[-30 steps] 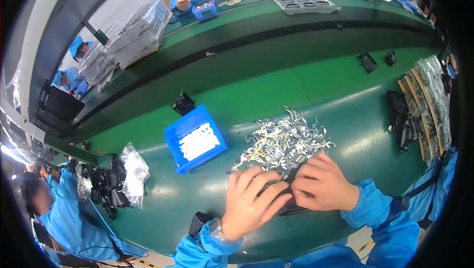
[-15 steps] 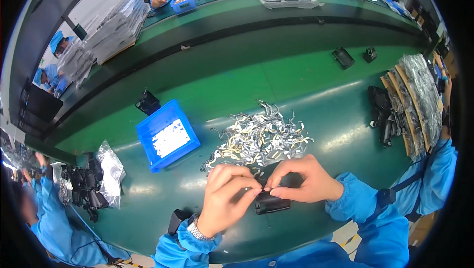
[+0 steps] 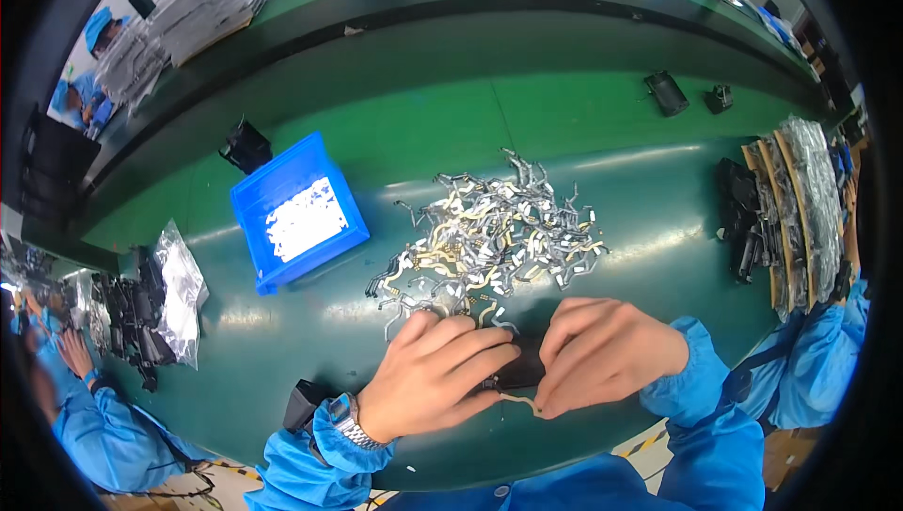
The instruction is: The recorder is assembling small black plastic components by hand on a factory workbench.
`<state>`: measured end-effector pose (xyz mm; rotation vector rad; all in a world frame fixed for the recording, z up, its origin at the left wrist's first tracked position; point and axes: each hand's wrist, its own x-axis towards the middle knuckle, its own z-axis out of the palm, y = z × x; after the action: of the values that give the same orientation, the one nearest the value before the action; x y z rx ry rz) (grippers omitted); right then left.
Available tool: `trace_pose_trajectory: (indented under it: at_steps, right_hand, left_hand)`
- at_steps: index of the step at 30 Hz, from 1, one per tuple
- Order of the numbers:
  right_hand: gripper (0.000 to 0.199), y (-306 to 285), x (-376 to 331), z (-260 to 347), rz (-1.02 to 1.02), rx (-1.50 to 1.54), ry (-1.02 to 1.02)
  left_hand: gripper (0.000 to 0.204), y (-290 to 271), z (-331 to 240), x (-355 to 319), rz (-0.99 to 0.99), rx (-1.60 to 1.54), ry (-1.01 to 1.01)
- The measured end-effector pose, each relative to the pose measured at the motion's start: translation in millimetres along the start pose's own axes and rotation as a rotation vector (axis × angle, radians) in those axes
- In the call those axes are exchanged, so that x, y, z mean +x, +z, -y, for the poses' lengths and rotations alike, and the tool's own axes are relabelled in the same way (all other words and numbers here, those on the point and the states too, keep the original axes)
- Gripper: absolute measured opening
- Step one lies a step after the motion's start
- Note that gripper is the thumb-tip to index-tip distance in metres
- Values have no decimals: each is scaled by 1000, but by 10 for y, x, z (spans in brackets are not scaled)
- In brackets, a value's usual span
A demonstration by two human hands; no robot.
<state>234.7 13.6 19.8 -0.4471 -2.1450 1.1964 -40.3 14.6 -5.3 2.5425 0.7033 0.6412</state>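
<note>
Close in front of me, my left hand [image 3: 435, 377] is closed on the left end of a black plastic housing [image 3: 523, 366], which the fingers partly cover. My right hand [image 3: 609, 359] pinches the end of a thin, yellowish flexible strip [image 3: 520, 401]. The strip runs along the near side of the housing, and its left end meets my left thumb and a small dark piece there. Just beyond both hands spreads a loose pile of small grey, white and yellowish flexible strips [image 3: 499, 229].
A blue bin [image 3: 273, 271] of small white pieces stands left of the pile, with a black part [image 3: 246, 146] behind it. Black parts and clear bags [image 3: 179, 290] lie at left. Stacked cardboard and plastic [image 3: 800, 219] stand at right. Co-workers sit on both sides.
My view has tilted down, so the bench's far side shows less. My hands have moved apart from a close pinch, and the yellowish strip now shows between them.
</note>
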Motion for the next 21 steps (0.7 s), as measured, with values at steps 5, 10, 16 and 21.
trace_pose_trajectory:
  at_steps: [5, 10, 16, 21]
  right_hand:
    - [11, 33, 19, 9, 88, -119, 38]
    - [12, 25, 22, 10, 112, -147, 59]
    - [13, 17, 6, -4, 121, -177, 51]
    - [15, 28, -26, -26, 93, -215, 52]
  left_hand:
    - [58, 3, 26, -17, -9, -44, -74]
    - [59, 10, 26, -29, -2, -50, -93]
    - [59, 17, 16, -15, -3, -53, -99]
    - [57, 15, 8, -6, -6, -68, -99]
